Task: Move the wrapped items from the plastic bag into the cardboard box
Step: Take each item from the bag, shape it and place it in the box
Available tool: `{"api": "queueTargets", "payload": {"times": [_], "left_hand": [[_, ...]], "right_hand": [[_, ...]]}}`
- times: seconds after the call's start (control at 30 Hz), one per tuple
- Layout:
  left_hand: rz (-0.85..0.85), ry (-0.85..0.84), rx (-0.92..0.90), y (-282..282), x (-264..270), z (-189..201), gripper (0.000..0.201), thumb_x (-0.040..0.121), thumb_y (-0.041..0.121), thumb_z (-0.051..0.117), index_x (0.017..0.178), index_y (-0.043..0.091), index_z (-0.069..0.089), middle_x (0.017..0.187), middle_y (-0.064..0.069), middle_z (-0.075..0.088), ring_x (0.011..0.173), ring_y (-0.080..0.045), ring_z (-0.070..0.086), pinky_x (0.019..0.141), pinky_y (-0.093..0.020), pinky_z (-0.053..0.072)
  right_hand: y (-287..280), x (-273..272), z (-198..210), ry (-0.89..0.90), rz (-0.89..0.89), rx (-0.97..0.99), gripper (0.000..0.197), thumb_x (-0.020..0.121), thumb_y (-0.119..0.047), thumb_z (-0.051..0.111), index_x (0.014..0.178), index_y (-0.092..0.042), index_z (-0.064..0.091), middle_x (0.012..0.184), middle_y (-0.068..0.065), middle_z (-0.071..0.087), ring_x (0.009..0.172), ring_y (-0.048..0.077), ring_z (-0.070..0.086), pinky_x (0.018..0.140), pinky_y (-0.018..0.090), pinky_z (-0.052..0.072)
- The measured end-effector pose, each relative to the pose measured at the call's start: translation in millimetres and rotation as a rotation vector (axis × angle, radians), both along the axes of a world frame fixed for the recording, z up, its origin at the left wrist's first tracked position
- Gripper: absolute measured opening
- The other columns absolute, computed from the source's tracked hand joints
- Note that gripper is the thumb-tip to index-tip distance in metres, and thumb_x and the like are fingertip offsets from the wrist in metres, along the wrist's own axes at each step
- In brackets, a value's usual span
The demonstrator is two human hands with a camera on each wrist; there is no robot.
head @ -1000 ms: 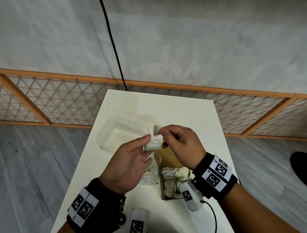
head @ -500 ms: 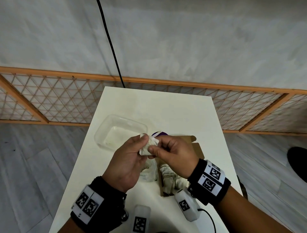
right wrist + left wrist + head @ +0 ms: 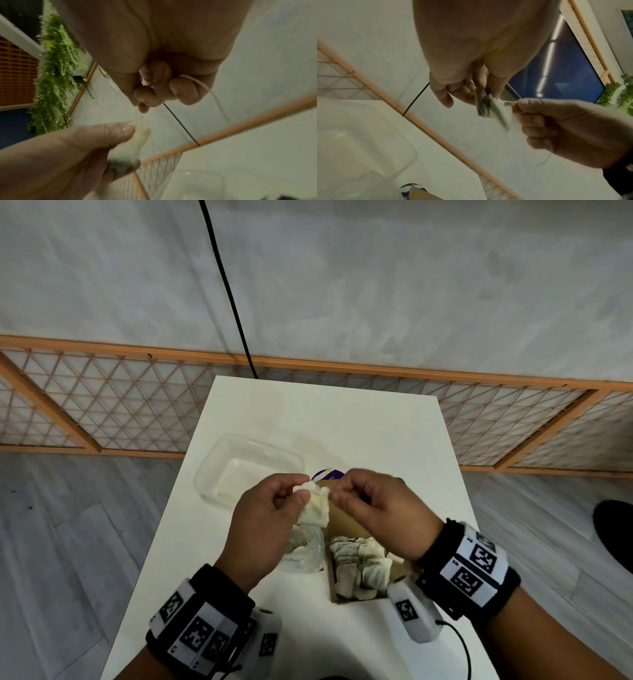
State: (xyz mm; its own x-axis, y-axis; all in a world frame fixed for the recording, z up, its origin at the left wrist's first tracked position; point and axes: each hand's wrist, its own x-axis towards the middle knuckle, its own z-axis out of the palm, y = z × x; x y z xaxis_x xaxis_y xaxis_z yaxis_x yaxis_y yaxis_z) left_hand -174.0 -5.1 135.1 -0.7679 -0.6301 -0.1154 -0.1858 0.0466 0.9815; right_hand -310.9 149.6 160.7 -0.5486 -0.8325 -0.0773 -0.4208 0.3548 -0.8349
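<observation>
Both hands are up above the white counter, working 1 small white wrapped item between them. The left hand pinches it, thumb and fingers curled round its crumpled body. The right hand has its fingers curled tight, nipping a thin twisted end of the wrapping at the item's top edge; a pale thread loops out from under those fingers. The 2 hands sit just beside each other, fingertips almost meeting over the item.

Directly beneath the left fingers lies the crumpled clear plastic bag, with more pale wrapped pieces showing through it. Beneath the right fingers and wrist sits the open brown cardboard box, holding a heap of off-white wrapped items at its near end. Bag and box lie side by side, touching or nearly so.

Beyond the left fingers rests a clear rectangular plastic container. Peeking out just past the fingertips is a purple and white round thing, mostly hidden.
</observation>
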Motion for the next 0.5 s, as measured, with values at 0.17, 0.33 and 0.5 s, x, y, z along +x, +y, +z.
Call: {"api": "queueTargets", "payload": {"times": [0.17, 0.33, 0.5], "left_hand": [[-0.150, 0.040, 0.020, 10, 0, 5, 0.013, 0.095, 0.014, 0.072, 0.095, 0.026, 0.077, 0.075, 0.008, 0.070, 0.068, -0.006, 0.060, 0.060, -0.021, 0.053], [-0.128, 0.077, 0.059, 11, -4, 7, 0.010, 0.095, 0.017, 0.072, 0.092, 0.026, 0.075, 0.090, -0.007, 0.075, 0.074, -0.021, 0.061, 0.062, -0.034, 0.054], [-0.102, 0.028, 0.145, 9, -6, -6, 0.001, 0.095, 0.021, 0.074, 0.095, 0.022, 0.075, 0.096, -0.016, 0.073, 0.077, -0.019, 0.063, 0.062, -0.025, 0.053]], "right_hand": [[-12, -19, 18, 0.041, -0.024, -0.063, 0.007, 0.100, -0.023, 0.064, 0.097, -0.022, 0.070, 0.083, -0.013, 0.072, 0.076, -0.001, 0.065, 0.075, 0.020, 0.051], [-13, -20, -2, -0.129, -0.016, 0.000, 0.025, 0.104, -0.035, 0.055, 0.104, -0.023, 0.077, 0.102, -0.007, 0.077, 0.101, 0.009, 0.070, 0.096, 0.036, 0.052], [2, -1, -15, -0.325, -0.025, -0.072, 0.029, 0.095, -0.048, 0.066, 0.093, -0.022, 0.078, 0.087, 0.003, 0.075, 0.082, 0.022, 0.068, 0.082, 0.044, 0.055]]}}
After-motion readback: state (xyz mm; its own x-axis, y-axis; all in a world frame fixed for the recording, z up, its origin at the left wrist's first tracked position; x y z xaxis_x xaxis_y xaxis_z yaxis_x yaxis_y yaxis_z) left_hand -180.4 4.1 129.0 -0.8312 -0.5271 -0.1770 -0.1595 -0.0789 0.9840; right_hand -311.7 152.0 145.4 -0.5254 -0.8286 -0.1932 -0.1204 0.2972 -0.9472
